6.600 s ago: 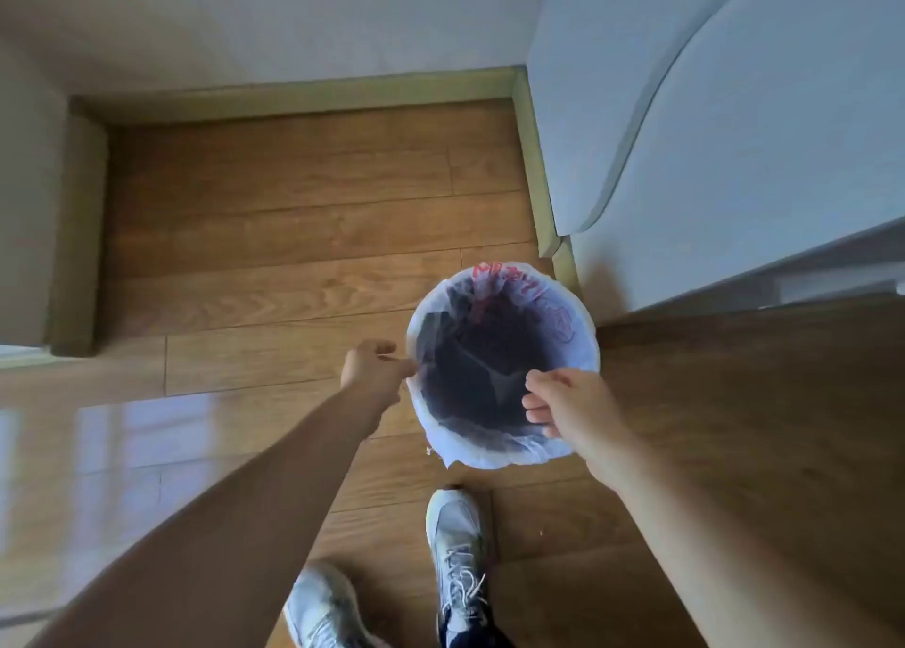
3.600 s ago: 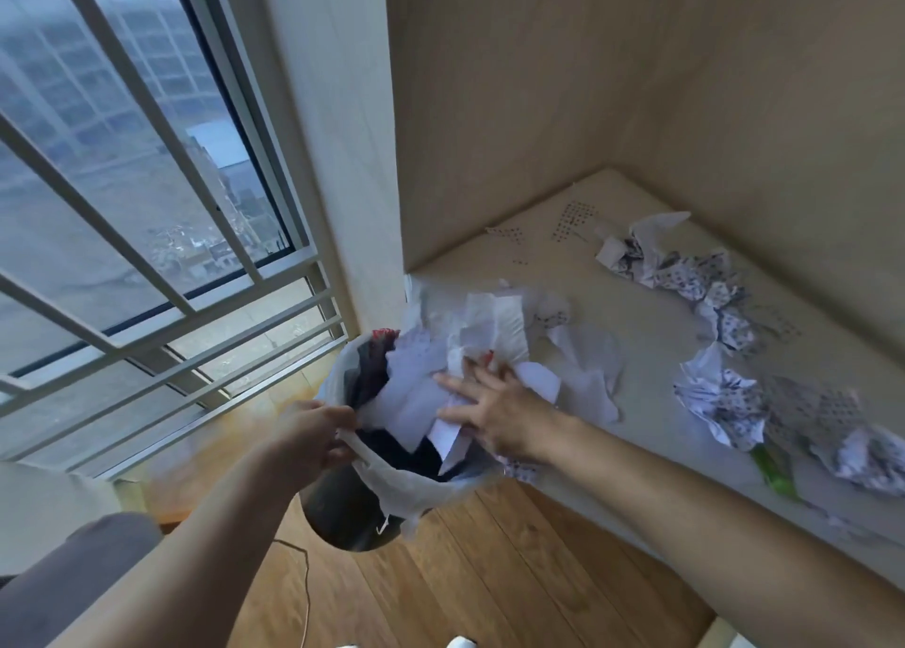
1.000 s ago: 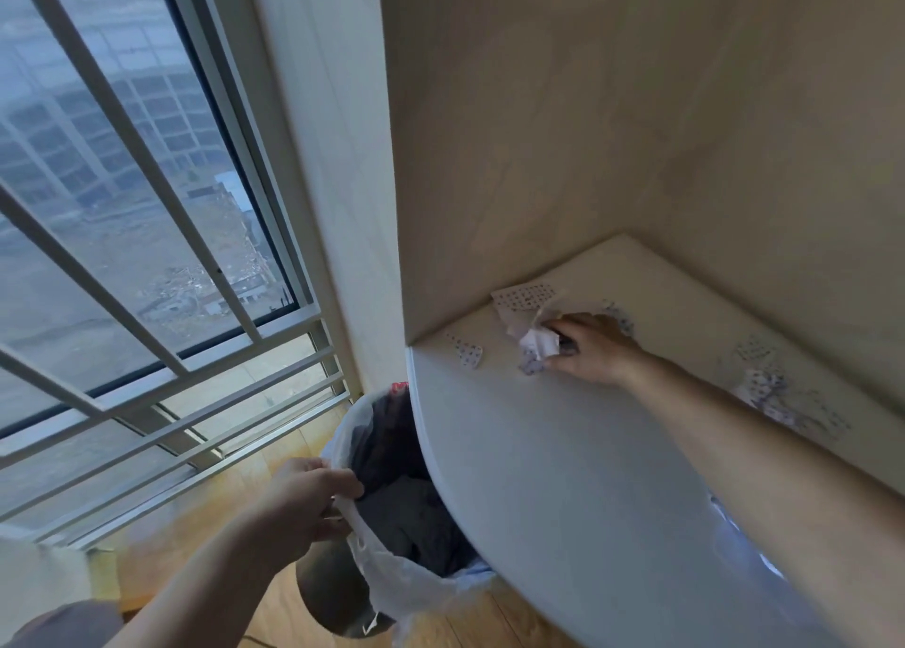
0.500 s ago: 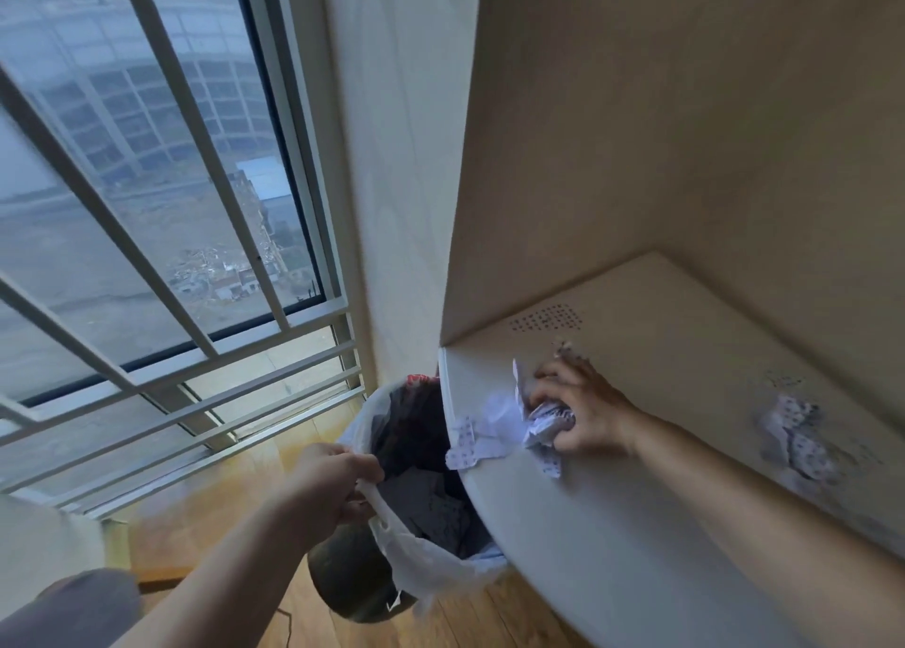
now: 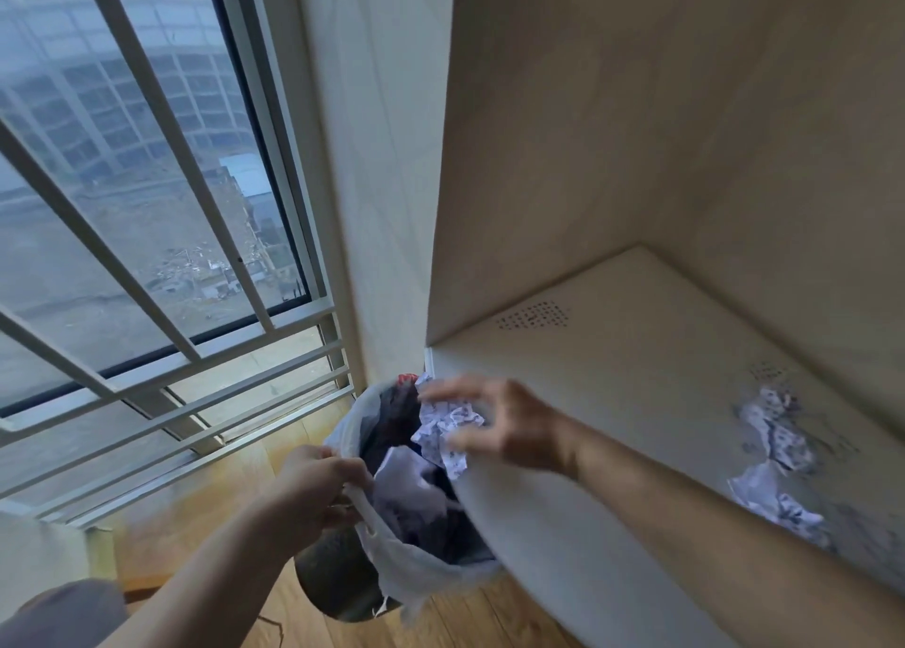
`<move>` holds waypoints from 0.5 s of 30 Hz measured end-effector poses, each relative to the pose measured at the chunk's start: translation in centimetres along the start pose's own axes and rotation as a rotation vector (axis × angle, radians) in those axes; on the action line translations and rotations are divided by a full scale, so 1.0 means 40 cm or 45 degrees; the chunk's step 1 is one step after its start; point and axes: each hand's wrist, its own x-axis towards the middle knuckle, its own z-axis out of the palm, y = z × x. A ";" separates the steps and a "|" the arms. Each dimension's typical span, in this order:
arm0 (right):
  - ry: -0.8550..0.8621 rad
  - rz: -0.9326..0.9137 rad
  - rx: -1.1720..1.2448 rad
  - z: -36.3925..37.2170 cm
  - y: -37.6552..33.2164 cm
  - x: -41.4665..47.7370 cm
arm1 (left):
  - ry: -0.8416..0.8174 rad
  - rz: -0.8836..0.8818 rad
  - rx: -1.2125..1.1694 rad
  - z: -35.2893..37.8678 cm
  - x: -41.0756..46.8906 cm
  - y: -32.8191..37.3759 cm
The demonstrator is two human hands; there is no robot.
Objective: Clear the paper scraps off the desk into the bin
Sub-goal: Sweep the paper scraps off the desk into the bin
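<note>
The dark bin [image 5: 338,584] with a white liner [image 5: 406,579] hangs just below the desk's left edge. My left hand [image 5: 318,486] grips the liner's rim. My right hand [image 5: 494,427] is at the desk edge above the bin's mouth, fingers spread and blurred, with crumpled printed scraps [image 5: 448,427] right under it going over the edge. More paper [image 5: 406,481] lies inside the bin. Another clump of crumpled printed scraps [image 5: 774,466] rests on the desk [image 5: 636,378] to the right, beyond my forearm.
A barred window [image 5: 147,206] fills the left side, with a wall pillar [image 5: 377,182] between it and the desk alcove. Wood panels close the desk's back and right. Wooden floor [image 5: 220,481] lies below the bin.
My right hand swept the scraps from the desk's back corner to its left edge, and its fingers have spread apart as the scraps tip over the bin. My left hand kept its hold on the liner.
</note>
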 end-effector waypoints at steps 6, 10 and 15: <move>0.389 0.454 -0.270 -0.213 0.194 0.157 | -0.001 -0.007 -0.028 -0.005 0.008 -0.017; 0.134 0.629 -0.355 -0.194 0.252 0.193 | -0.009 -0.003 -0.047 -0.012 0.012 -0.018; 0.050 0.493 -0.342 -0.048 0.178 0.113 | -0.007 0.006 -0.043 -0.016 0.007 -0.021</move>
